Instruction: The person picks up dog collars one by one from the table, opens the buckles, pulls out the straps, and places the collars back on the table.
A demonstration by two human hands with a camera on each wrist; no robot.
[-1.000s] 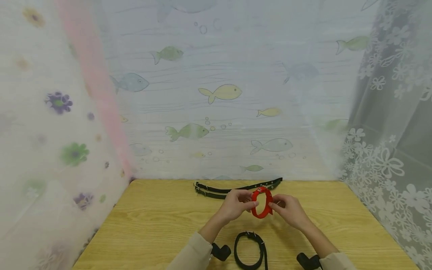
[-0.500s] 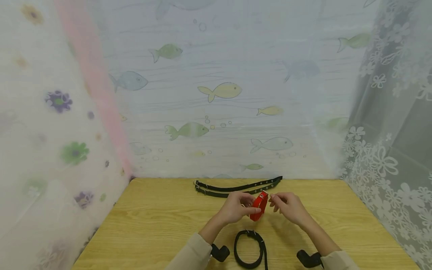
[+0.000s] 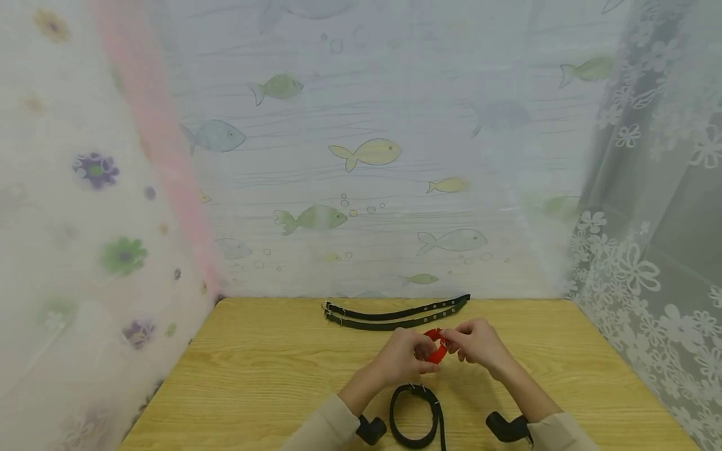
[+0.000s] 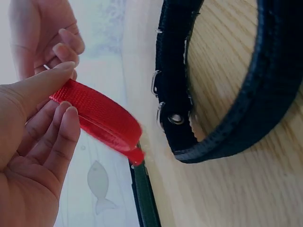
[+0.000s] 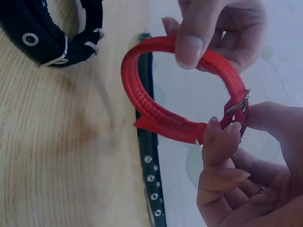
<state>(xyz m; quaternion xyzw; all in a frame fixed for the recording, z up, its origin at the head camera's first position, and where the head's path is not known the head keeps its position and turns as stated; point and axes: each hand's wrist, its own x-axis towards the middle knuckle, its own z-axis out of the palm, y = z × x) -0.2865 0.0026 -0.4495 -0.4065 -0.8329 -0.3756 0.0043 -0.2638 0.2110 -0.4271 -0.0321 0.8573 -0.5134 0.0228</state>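
A red webbing collar (image 3: 437, 356), fastened into a ring with a metal buckle (image 5: 241, 101), is held between both hands above the table. My left hand (image 3: 397, 357) pinches the band, thumb on one face and fingers on the other. At the buckle, the fingers of my right hand (image 3: 482, 344) pinch the collar; its exact grip on the metal is partly hidden. In the right wrist view a short red strap end (image 5: 144, 124) sticks out from the ring. Closer to me on the table, a black collar (image 3: 393, 416) with metal fittings lies looped.
Two black straps (image 3: 378, 326) with buckles and eyelets lie side by side near the back edge of the wooden table (image 3: 271, 369). Behind stands a fish-printed curtain (image 3: 366, 188). Black angled pieces (image 3: 371, 431) sit by both wrists.
The red collar has turned in my hands, from a ring seen face-on to a narrower, tilted one. My right hand has moved slightly left to the buckle. The black collars stay put.
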